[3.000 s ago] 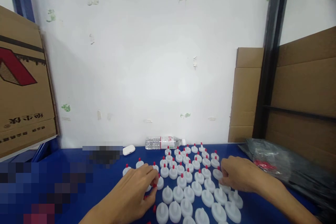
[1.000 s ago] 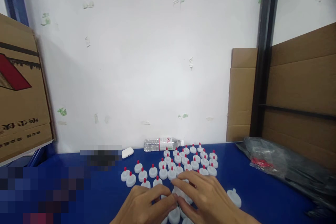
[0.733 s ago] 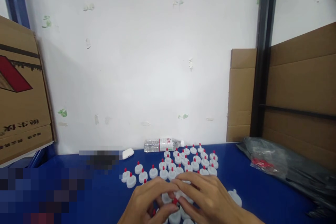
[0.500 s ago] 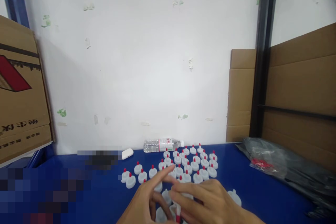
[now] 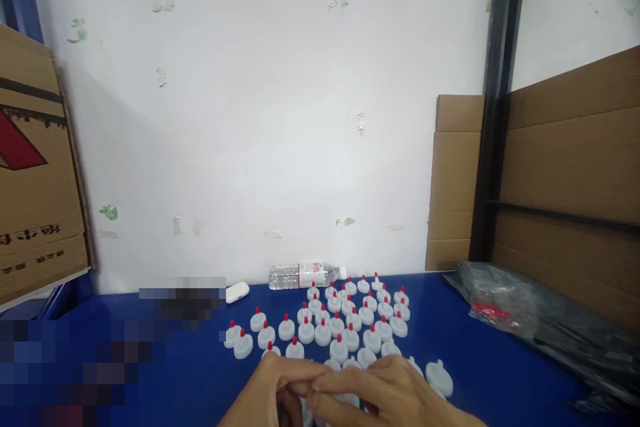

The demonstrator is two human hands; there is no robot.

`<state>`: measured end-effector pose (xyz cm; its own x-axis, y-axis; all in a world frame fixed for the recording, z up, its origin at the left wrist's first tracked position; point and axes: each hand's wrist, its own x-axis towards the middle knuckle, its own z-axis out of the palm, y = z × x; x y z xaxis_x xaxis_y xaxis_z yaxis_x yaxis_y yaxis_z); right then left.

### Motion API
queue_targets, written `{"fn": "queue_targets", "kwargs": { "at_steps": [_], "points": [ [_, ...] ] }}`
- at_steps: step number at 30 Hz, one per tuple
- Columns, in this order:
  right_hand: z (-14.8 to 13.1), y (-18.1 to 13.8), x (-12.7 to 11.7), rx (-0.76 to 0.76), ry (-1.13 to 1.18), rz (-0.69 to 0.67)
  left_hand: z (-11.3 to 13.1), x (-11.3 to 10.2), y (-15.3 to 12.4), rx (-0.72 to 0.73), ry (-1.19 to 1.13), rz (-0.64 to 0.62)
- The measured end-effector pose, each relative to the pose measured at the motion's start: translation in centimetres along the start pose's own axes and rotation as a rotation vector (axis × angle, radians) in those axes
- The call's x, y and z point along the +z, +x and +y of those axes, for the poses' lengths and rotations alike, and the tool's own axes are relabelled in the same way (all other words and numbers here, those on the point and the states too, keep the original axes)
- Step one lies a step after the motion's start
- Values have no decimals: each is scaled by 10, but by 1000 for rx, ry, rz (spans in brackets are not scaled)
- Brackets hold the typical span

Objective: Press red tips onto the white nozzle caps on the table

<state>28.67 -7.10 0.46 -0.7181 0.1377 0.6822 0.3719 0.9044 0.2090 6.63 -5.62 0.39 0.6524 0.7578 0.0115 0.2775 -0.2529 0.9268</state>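
White plastic caps (image 5: 323,333) across the middle of the blue desk (image 5: 500,387), reaching nearly to its back edge, upright on broad bases, probably for stability and easy access to the nozzles. Red tips (image 5: 339,339) on the farther rows, none on the bare cap (image 5: 440,380) at near right, perhaps grouped by that difference. Left hand (image 5: 280,397) and right hand (image 5: 393,392) together at the near side, fingers curled and touching, as if steadying something small; cannot tell whether gripping anything. Water bottle (image 5: 305,276) lying along the back edge, seemingly out of the way.
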Motion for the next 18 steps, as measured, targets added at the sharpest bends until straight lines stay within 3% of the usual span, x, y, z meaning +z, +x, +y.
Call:
{"fn": "queue_targets", "kwargs": {
  "at_steps": [4,8,11,14,18],
  "points": [
    [12,1,-13,-5,-110,36,4,-7,-2,72,33,110],
    [39,-9,-21,94,-197,58,22,-24,-15,22,451,240],
    [60,-15,-25,232,-210,33,32,-33,-23,-130,636,151],
    [75,-16,-34,377,-224,-22,33,-34,-28,-255,670,31],
    [84,-16,-50,610,-207,-320,30,-30,-30,-255,708,29]
  ]
}}
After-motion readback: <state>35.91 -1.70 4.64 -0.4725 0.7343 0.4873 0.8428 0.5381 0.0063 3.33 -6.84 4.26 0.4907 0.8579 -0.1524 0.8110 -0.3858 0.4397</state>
